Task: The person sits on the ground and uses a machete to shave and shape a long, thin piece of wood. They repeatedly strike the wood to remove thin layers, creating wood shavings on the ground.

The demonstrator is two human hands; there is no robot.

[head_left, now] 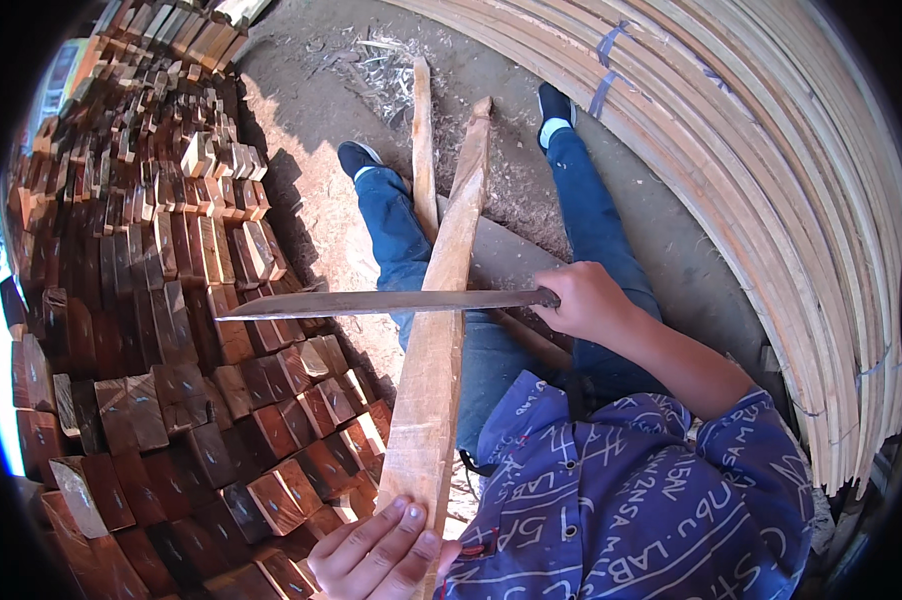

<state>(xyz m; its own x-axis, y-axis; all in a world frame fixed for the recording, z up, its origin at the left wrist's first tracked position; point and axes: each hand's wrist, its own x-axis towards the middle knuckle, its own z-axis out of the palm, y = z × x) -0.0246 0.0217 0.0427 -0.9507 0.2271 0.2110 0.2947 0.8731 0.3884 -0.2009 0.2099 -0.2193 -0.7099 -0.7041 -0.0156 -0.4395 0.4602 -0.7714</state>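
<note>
A long, tapering wooden plank (pixel 423 400) slants from the lower middle up and away between my legs, its far end narrow and rough. My left hand (pixel 376 555) is closed on its near, wide end, with the fingers lying over the top face. In my right hand (pixel 586 300) is the dark handle of a machete (pixel 361 304). Its long blade points left and crosses the plank at about mid-length. Whether the edge bites into the wood, I cannot tell. My right fingers are wrapped round the handle, which they partly hide.
Stacked reddish-brown wood blocks (pixel 171 400) fill the left side. Long pale strips (pixel 731 130), tied with bluish bands, run along the right. A narrow wood piece (pixel 423 140) lies beside my left leg, near wood shavings (pixel 381 80) on the ground. My legs (pixel 596 200) stretch ahead.
</note>
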